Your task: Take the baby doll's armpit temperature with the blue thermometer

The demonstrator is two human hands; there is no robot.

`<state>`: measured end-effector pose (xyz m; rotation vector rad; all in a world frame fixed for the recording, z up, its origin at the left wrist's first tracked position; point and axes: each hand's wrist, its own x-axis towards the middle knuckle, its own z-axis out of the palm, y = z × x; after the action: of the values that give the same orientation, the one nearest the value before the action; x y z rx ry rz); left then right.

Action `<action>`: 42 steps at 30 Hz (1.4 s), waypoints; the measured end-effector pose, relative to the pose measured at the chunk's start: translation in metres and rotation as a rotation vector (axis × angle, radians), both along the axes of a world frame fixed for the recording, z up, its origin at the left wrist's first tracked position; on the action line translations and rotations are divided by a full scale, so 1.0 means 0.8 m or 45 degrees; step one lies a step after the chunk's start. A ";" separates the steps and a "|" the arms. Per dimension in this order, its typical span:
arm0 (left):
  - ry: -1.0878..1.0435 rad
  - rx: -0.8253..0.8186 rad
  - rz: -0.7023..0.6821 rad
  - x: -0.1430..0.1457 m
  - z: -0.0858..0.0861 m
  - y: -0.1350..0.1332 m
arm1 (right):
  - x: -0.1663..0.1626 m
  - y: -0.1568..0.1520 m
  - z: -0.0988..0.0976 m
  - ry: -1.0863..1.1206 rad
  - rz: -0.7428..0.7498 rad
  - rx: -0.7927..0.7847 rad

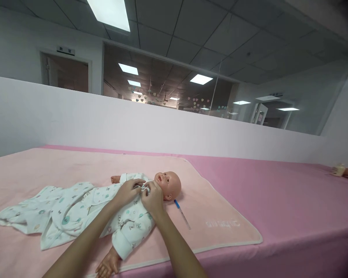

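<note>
A baby doll (168, 184) lies on its back on a light pink blanket (220, 216), head to the right. It wears a white patterned romper (127, 224) whose legs trail off to the left. My left hand (128, 192) and my right hand (152, 197) meet at the doll's chest just below the chin. Both pinch the romper's collar, fingers closed on the cloth. One doll arm (108, 264) sticks out toward me, the other (115, 179) lies on the far side.
A blue-tipped thermometer (182, 213) lies on the blanket right of the doll. The blanket covers a darker pink table (292, 200) backed by a white partition (191, 131). A small object (340, 170) lies at the far right edge.
</note>
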<state>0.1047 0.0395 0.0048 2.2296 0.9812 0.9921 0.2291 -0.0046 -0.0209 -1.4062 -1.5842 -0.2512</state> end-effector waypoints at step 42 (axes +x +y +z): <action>-0.116 0.191 0.030 0.003 0.000 -0.007 | -0.002 -0.002 0.000 0.221 0.097 0.007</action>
<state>0.1069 0.0340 0.0047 2.2752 0.9218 1.2020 0.2276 -0.0062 -0.0211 -1.3237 -1.4886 -0.0857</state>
